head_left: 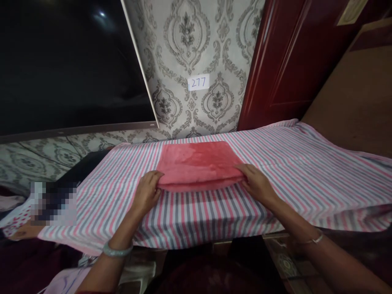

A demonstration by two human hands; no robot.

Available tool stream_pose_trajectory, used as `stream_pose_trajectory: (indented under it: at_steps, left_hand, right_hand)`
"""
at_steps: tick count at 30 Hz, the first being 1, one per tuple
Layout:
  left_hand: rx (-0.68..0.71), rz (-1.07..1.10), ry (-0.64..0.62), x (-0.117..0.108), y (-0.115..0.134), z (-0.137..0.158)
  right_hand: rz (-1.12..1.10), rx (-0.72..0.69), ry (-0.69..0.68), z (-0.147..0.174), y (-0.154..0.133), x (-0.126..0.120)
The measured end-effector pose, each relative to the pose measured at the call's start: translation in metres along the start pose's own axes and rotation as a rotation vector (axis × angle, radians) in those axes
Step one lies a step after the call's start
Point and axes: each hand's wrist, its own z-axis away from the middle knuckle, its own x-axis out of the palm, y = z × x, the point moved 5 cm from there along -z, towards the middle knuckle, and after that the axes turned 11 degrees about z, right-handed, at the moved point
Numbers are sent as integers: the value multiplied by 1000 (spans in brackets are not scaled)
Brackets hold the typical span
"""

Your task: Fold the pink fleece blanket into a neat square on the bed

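A: Start at the fingers. What are they doing?

B: The left hand (147,191) has its fingers (156,176) curled over the near left corner of the red towel (197,163), pinching the folded edge. The right hand (256,182) lies flatter, fingers (241,168) pressed together on the near right corner, tips tucked at the edge.

A: And the towel itself?

B: It lies folded into a neat rectangle in the middle of the counter, on a striped cloth (306,171) that covers the top and hangs over the front.

A: How far along does the folding look?

B: At least one fold appears done, since the near edge shows doubled layers. Whether another fold is left, one cannot tell; both hands grip the near corners, which would suit either smoothing or lifting.

A: Anything further out?

B: A dark screen (67,65) leans on patterned wallpaper with a paper label (198,82) reading 277, and a red door (284,61) stands to the right.
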Motion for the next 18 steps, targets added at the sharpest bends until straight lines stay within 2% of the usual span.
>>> stream_pose_trajectory:
  at_steps: [2, 5, 8, 10, 12, 14, 16, 18]
  left_hand:
    - [-1, 45, 89, -33, 7, -21]
    - [-3, 168, 249, -93, 25, -54]
    - [-7, 366, 357, -145, 39, -83]
    - [-56, 515, 363, -165, 37, -103]
    - [-151, 665, 306, -166, 23, -121]
    - [-265, 803, 210, -150, 1, -135]
    - [-410, 916, 118, -120, -23, -143]
    - [-619, 994, 32, -77, -45, -140]
  right_hand:
    - [-40, 26, 117, -26, 6, -30]
    - [-122, 88, 261, -65, 12, -89]
    - [-243, 185, 331, -96, 18, -143]
    - [-357, 263, 327, -114, 27, -160]
    - [-485, 343, 275, -129, 42, -155]
    - [-616, 421, 193, -142, 59, -128]
    - [-740, 534, 97, -147, 73, -84]
    - [-837, 713, -31, -142, 80, -32]
